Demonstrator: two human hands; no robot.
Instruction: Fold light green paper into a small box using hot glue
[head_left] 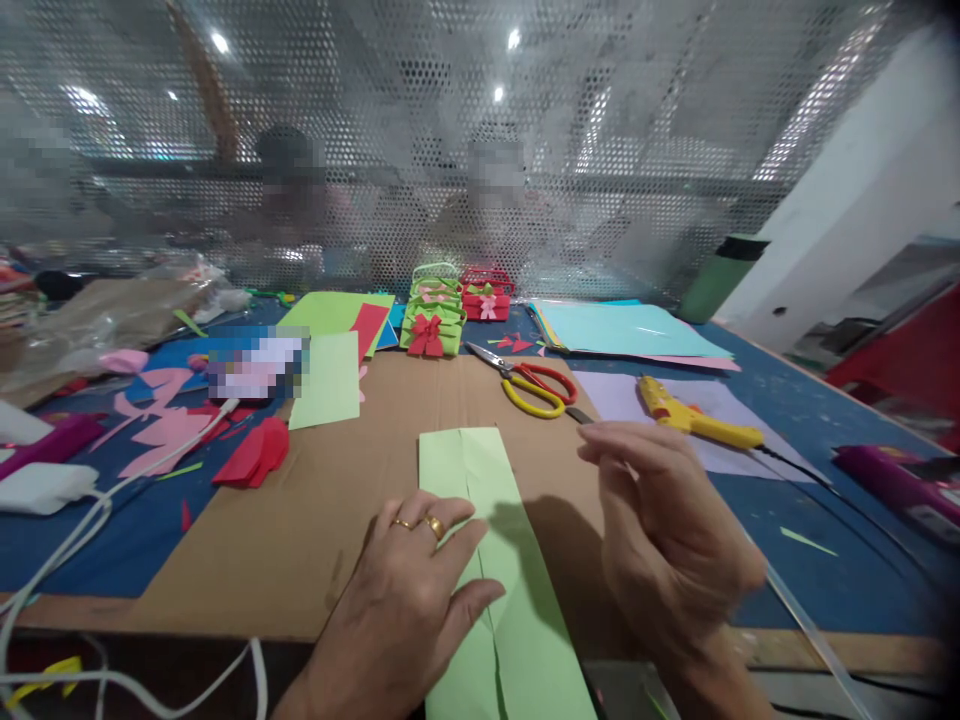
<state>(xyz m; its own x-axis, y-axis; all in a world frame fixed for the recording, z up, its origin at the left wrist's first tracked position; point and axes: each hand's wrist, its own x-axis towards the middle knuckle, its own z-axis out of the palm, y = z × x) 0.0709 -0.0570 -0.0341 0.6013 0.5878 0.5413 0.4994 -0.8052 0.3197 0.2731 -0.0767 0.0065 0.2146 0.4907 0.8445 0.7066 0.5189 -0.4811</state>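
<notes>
A long light green paper strip [517,630], its two sides folded in to a seam along the middle, lies on a cardboard sheet and runs past the near edge. My left hand [424,575], with two rings, rests on it, fingers spread and pressing near the seam. To its right, my right hand [667,530] is raised above the cardboard, fingers bent and drawn together. A short dark metal tip [579,414] shows by its fingertips; whether the hand holds it is unclear. Beyond lie scissors [534,385] with red and yellow handles.
Brown cardboard [300,540] covers the middle of the blue table. A yellow glue gun [694,415] lies on lilac paper at right. Small green paper bags [435,315] and a red one [486,300] stand behind. Pink scraps [161,430], a phone [259,365] and white cables occupy the left.
</notes>
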